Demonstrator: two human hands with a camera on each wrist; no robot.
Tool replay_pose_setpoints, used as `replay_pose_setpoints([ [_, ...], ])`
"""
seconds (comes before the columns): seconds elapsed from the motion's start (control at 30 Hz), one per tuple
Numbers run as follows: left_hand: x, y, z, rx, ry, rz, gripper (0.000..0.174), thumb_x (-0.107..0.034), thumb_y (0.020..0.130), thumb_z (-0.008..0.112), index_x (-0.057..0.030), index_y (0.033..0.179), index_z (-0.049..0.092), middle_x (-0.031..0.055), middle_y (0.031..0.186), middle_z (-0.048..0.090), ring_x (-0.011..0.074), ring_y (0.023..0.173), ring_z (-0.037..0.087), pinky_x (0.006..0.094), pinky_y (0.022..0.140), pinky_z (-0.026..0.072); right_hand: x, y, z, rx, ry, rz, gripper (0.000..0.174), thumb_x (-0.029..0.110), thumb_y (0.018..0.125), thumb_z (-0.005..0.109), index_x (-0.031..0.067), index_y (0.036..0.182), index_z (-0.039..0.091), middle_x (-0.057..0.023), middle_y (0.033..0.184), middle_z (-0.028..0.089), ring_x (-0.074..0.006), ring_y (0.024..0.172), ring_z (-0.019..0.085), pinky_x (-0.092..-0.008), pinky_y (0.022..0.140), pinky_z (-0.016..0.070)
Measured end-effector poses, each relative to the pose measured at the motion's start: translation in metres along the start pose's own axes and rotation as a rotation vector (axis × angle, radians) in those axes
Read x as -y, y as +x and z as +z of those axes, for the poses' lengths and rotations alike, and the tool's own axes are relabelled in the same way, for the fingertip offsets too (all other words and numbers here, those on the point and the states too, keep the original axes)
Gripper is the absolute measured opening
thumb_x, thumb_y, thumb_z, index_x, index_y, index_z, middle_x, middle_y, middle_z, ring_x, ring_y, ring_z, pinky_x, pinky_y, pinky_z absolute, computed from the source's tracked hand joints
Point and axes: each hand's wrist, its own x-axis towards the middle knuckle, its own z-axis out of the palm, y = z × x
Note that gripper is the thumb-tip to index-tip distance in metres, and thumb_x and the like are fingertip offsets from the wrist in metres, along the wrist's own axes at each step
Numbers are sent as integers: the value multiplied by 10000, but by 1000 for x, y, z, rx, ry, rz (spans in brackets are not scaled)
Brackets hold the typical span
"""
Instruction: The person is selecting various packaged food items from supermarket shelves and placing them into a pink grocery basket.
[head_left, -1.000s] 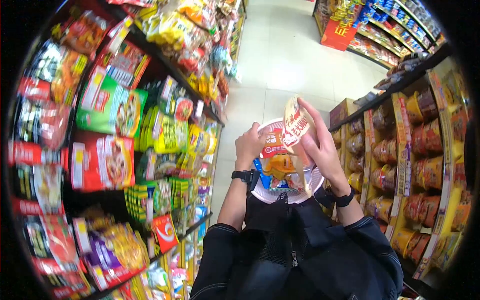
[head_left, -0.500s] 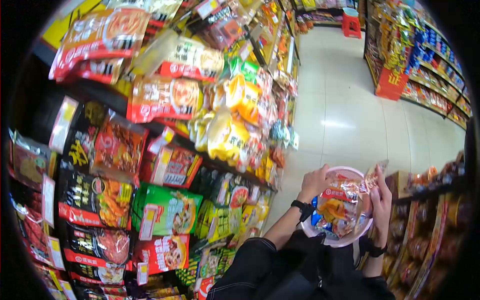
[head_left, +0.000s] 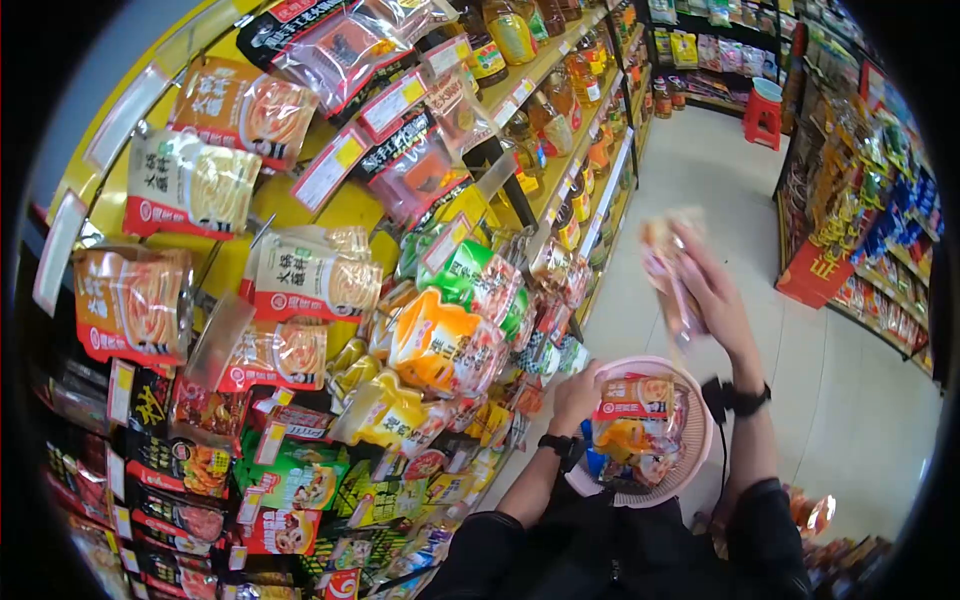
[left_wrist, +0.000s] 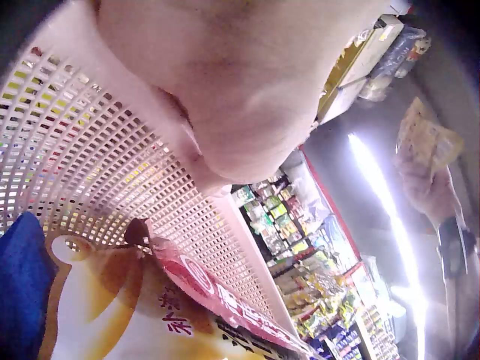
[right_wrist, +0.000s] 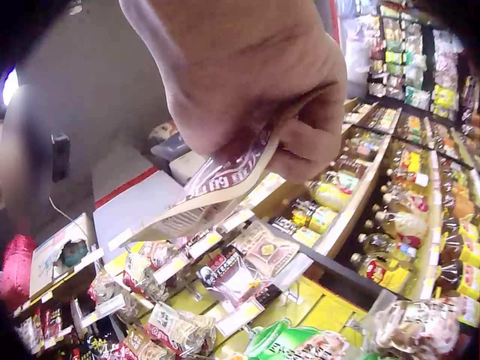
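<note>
My left hand [head_left: 577, 400] grips the rim of a pink plastic basket [head_left: 698, 445] held close to my body. Inside the basket lie a red-and-brown pouch [head_left: 648, 395], an orange-and-white packet [left_wrist: 112, 292] and a blue packet [left_wrist: 22, 277]. My right hand [head_left: 716, 300] pinches a flat beige packet [right_wrist: 217, 191] with dark reddish print, raised beyond the basket's far right side. In the head view this packet is blurred. The right wrist view shows its edge between curled fingers and thumb.
On the left, a yellow-backed rack holds hanging hot pot dip pouches [head_left: 190, 180] and price tags. Oil bottles [head_left: 548, 125] line the shelves beyond. A red stool [head_left: 763, 118] stands far down the tiled aisle [head_left: 690, 170], with snack shelves [head_left: 850, 220] at the right.
My right hand has lifted the beige packet up and away from the basket. The view has swung toward the dip pouches and bottle shelves, while the left hand stays on the basket rim.
</note>
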Motion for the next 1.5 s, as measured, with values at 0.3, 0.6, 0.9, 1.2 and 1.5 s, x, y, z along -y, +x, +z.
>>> replay_pose_setpoints([
  [0.3, 45, 82, 0, -156, -37, -183, 281, -372, 1045, 484, -129, 1172, 545, 219, 891, 726, 467, 830, 695, 599, 687, 530, 27, 258, 117, 182, -4, -401, 470, 362, 1051, 544, 213, 1497, 537, -174, 1305, 687, -290, 1078, 704, -369, 951, 520],
  [0.6, 53, 161, -21, -266, -102, -214, 214, -322, 1033, 530, -139, 1142, 542, 194, 932, 709, 459, 806, 681, 579, 656, 514, 10, 341, 166, -55, 65, -687, 472, 277, 996, 623, 114, 1437, 582, -219, 1175, 702, -330, 1029, 687, -397, 903, 510],
  [0.9, 46, 155, -47, -384, -57, -371, 181, -299, 994, 599, -131, 1053, 568, 179, 910, 716, 429, 802, 695, 570, 657, 525, 26, 349, 165, 52, 23, -624, 394, 310, 1007, 622, 26, 1280, 635, -257, 1147, 680, -426, 1050, 665, -449, 904, 518],
  [1.2, 35, 137, -24, -595, 76, -307, 200, -287, 989, 597, -142, 1126, 601, 191, 847, 721, 424, 778, 701, 561, 665, 540, 21, 354, 164, 163, -165, -551, 570, 475, 995, 599, 130, 1444, 543, -285, 1231, 644, -466, 1099, 641, -498, 921, 518],
  [1.5, 15, 65, 25, -354, -2, -741, 439, -354, 984, 547, -137, 1364, 577, 262, 1134, 707, 505, 1132, 615, 727, 1040, 324, -25, 253, 125, -9, -494, -805, 447, 372, 986, 622, 182, 1390, 595, -207, 1147, 621, -382, 994, 644, -455, 847, 531],
])
